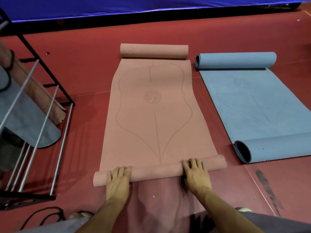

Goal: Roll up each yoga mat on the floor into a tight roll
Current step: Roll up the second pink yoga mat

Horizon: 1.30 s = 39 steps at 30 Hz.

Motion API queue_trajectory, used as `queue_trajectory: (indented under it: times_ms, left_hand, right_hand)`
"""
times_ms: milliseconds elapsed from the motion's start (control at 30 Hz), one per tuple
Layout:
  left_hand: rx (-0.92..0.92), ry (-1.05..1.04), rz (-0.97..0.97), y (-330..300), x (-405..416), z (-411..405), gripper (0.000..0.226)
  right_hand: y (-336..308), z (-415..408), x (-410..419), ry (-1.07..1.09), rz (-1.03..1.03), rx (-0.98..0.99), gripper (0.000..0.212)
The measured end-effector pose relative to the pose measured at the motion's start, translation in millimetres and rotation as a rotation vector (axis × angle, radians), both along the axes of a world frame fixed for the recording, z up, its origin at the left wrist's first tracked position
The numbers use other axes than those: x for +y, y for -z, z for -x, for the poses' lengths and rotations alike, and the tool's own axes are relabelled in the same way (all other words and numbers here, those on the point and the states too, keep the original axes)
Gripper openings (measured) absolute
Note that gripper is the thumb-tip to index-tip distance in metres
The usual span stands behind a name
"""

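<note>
Both hands sit on the near roll of the pink mat (151, 115): left hand (118, 179) toward its left end, right hand (196, 174) toward its right, fingers laid flat over the top, pressing rather than clasping. From where I watch, the mat looks light, soft and springy. Its far end has curled up by itself well ahead of my fingers, so I judge it will spring loose unless I keep the palms spread wide and push evenly. The roll already runs slightly askew, right end further forward.

Off to the right of my right hand lies the blue mat (249, 101), flat in the middle, both ends curled, apart from the pink one. To the left of my left hand stands a metal rack (42, 125) holding rolled mats. Nothing lies in the rolling path on the red floor (84, 73).
</note>
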<state>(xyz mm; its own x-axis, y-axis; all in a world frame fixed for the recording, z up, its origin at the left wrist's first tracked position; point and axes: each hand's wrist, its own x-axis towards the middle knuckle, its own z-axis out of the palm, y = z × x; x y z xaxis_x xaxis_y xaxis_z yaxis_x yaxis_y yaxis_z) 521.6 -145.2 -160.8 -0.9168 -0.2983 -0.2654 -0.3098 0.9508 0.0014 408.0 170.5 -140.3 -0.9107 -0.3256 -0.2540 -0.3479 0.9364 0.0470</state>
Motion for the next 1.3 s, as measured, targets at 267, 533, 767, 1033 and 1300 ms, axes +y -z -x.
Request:
queue_trajectory:
  times_ms: [267, 533, 767, 1033, 1300]
  left_hand:
    - [-0.147, 0.040, 0.003, -28.3, -11.5, 27.2, 0.073]
    - [-0.381, 0.083, -0.138, -42.6, -9.3, 36.1, 0.045]
    - [-0.333, 0.024, -0.270, -41.5, -4.4, 17.4, 0.056]
    - [-0.029, -0.070, -0.270, -39.3, 4.5, 14.3, 0.049]
    - [-0.072, -0.057, -0.183, -48.8, 8.0, 29.2, 0.041]
  right_hand:
    - [1.2, 17.6, -4.6, 0.003, -0.036, 0.038, 0.025]
    - [-16.9, 23.4, 17.1, -0.097, -0.103, -0.097, 0.038]
    - [-20.9, 10.3, 23.7, -0.063, -0.161, -0.076, 0.044]
    - [-24.6, 28.3, 14.5, -0.010, -0.044, -0.072, 0.029]
    - [-9.5, 28.8, 10.0, 0.070, 0.045, 0.049, 0.023]
